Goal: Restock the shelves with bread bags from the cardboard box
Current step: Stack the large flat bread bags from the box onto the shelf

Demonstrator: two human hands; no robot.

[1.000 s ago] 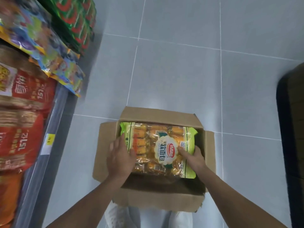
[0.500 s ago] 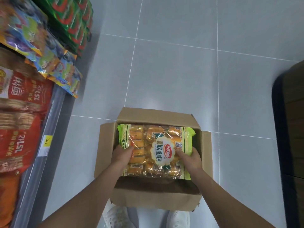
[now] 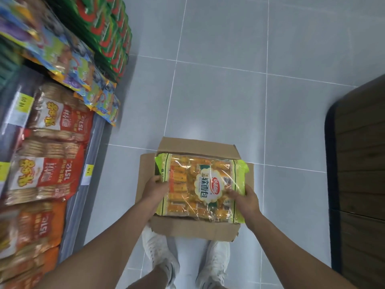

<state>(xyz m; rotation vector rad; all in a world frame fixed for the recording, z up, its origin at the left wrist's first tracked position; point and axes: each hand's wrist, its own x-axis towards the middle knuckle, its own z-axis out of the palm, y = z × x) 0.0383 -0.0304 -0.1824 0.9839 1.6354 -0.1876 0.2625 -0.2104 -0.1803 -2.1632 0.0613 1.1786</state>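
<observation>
Cardboard box (image 3: 193, 228) on grey tiled floor, its interior hidden beneath the bread bag (image 3: 201, 187). Bag held flat above the box, long axis running left to right, label facing up. Left hand (image 3: 155, 189) grips the left edge; right hand (image 3: 246, 200) grips the right edge, fingers curled underneath, out of sight. Shelf packets (image 3: 44, 170) at left blurred, partly cut off.

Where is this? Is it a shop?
Most likely a shop aisle. Shelves on the left hold rows of packaged biscuits with yellow price tags on the shelf edge, and both hands, left hand and right hand, hold a bread bag above a cardboard box on the tiled floor.
</observation>
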